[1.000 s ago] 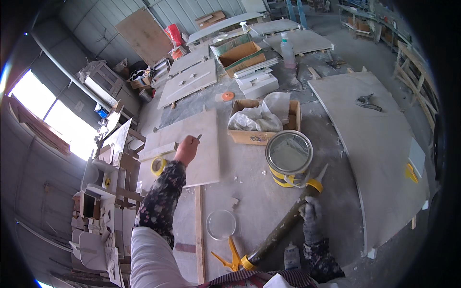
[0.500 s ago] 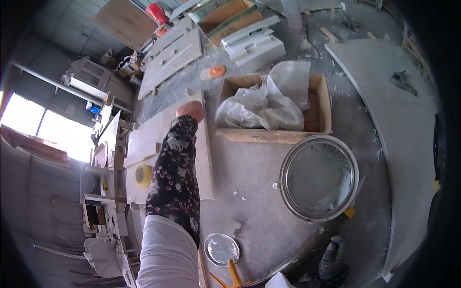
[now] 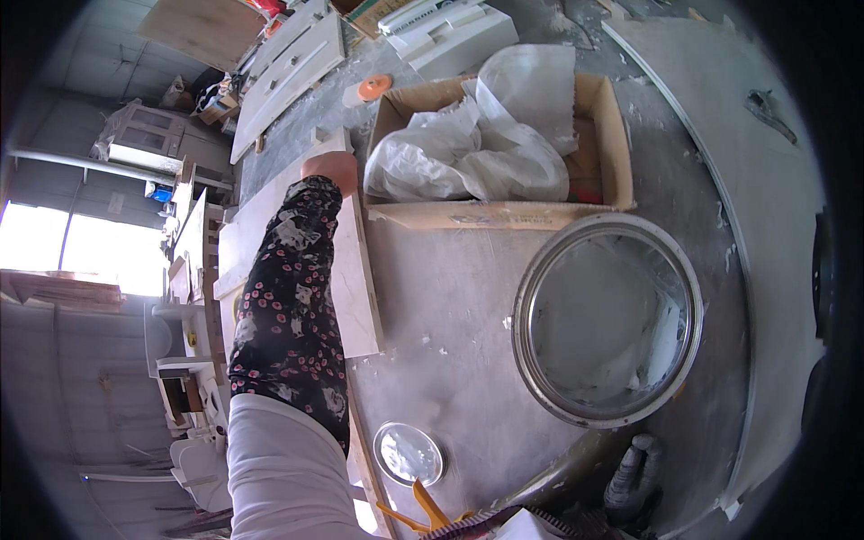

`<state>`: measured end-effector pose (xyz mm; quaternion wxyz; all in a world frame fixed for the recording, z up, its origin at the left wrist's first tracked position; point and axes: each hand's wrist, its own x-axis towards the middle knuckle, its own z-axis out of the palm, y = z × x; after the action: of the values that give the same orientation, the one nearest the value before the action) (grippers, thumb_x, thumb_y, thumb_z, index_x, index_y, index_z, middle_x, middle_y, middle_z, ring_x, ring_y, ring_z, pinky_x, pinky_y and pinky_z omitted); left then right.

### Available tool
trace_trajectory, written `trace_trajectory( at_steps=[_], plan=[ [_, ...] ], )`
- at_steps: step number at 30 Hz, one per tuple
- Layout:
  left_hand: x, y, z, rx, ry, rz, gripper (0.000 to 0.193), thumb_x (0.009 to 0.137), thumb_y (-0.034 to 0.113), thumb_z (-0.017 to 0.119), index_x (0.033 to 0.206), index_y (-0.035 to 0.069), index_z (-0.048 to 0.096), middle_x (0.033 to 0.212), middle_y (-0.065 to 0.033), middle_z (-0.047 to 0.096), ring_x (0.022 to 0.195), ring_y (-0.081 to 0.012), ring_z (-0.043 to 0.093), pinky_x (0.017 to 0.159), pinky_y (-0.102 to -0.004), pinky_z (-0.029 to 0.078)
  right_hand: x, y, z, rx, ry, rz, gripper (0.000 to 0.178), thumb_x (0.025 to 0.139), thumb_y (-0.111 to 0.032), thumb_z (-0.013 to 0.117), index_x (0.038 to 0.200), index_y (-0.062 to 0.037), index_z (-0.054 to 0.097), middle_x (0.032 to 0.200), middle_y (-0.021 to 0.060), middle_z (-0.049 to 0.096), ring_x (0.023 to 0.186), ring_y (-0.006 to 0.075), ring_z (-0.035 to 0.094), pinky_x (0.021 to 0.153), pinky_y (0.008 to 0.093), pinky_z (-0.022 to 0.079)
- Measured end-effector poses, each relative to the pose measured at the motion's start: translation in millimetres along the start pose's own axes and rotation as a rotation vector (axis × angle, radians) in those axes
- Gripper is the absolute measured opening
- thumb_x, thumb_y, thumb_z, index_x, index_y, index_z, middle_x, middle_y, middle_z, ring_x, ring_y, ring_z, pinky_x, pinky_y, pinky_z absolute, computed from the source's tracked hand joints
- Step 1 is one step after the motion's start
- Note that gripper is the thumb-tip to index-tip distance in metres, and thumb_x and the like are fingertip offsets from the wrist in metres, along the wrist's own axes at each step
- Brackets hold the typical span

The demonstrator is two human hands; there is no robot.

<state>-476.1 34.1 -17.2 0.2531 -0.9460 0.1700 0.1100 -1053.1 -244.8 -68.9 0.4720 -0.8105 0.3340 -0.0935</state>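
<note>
A wide open metal can (image 3: 607, 319), pale grey inside with white smears on its wall, stands on the grey surface (image 3: 441, 378). The two hands are well apart. The bare left hand (image 3: 331, 169), reaching out in a dark floral sleeve (image 3: 292, 297) with white cloth above the elbow, is to the left of the can and farther off than it, over the far part of a pale board (image 3: 360, 306); its fingers are turned from view, so I cannot tell whether they hold anything or touch the board. The right hand (image 3: 630, 481), in a grey glove with curled fingers, is on the near side of the can, just beside the dark barrel of a sealant gun (image 3: 562, 472); whether it grips the barrel I cannot tell. The gun lies slantwise nearer than the can, its yellow handle (image 3: 430, 508) at the lower left. A shiny round disc (image 3: 409, 453) lies to the left of the can and nearer. Just beyond the can is an open cardboard box (image 3: 504, 214) with a crumpled white plastic bag (image 3: 432, 162) in it. Farther beyond the can, leftward, lies an orange disc (image 3: 374, 87); to the can's right stretches a long pale panel (image 3: 693, 117).
</note>
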Motion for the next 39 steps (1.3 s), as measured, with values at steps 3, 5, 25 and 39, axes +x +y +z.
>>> trace_trajectory(
  at_steps=[3, 5, 25, 39],
  plan=[
    [-2.0, -0.6, 1.9, 0.010, -0.053, 0.005, 0.046, 0.087, 0.051, 0.056, 0.106, 0.013, 0.073, 0.109, -0.0142, 0.070, 0.106, -0.0320, 0.066, 0.087, -0.0440, 0.051, -0.4, 5.6, 2.2, 0.015, 0.011, -0.011, 0.019, 0.102, -0.021, 0.048, 0.107, -0.0038, 0.054, 0.102, 0.0088, 0.056, 0.094, 0.0216, 0.054, 0.086, 0.0336, 0.044],
    [-4.1, 1.8, 1.7, 0.019, -0.051, 0.008, 0.038, 0.085, 0.039, 0.055, 0.105, 0.011, 0.073, 0.109, -0.0138, 0.071, 0.105, -0.0318, 0.066, 0.086, -0.0436, 0.052, 0.7, 8.7, 3.4, 0.046, -0.015, -0.049, 0.017, 0.102, -0.019, 0.048, 0.107, -0.0039, 0.054, 0.101, 0.0078, 0.055, 0.093, 0.0212, 0.053, 0.085, 0.0329, 0.044],
    [-2.9, -12.4, 14.0, -0.069, -0.027, -0.029, 0.042, 0.089, 0.040, 0.050, 0.112, 0.011, 0.070, 0.117, -0.0149, 0.068, 0.112, -0.0338, 0.063, 0.092, -0.0451, 0.050, 6.0, 6.8, -3.4, 0.073, -0.075, -0.190, 0.020, 0.103, -0.011, 0.046, 0.118, -0.0005, 0.051, 0.116, 0.0104, 0.053, 0.106, 0.0218, 0.050, 0.096, 0.0342, 0.041],
    [2.2, -8.5, 4.7, -0.048, -0.008, 0.000, 0.048, 0.091, 0.049, 0.052, 0.117, 0.012, 0.068, 0.120, -0.0140, 0.067, 0.113, -0.0324, 0.062, 0.094, -0.0431, 0.049, -4.6, 40.2, -0.2, 0.039, -0.001, -0.270, 0.033, 0.103, -0.009, 0.046, 0.134, 0.0032, 0.046, 0.132, 0.0156, 0.049, 0.120, 0.0256, 0.048, 0.104, 0.0375, 0.038]
  ],
)
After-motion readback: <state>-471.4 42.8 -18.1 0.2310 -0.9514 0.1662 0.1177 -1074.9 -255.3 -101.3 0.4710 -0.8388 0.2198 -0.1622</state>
